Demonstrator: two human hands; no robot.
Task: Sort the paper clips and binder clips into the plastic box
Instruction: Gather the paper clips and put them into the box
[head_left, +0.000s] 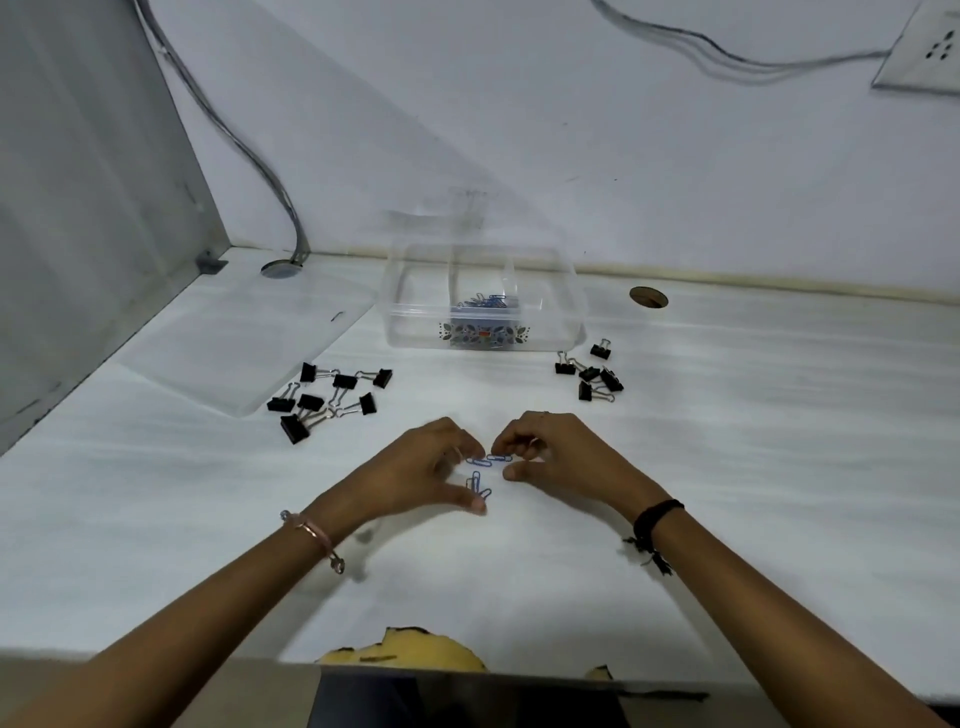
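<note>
Both forearms reach over the desk (727, 467); plastic box (480, 296) beyond. Right hand (561, 457) grip pinches a blue paper clip (500, 458); left hand (426, 467) curls loosely, grasp unclear. Linked clips could drag together, scattering.
</note>
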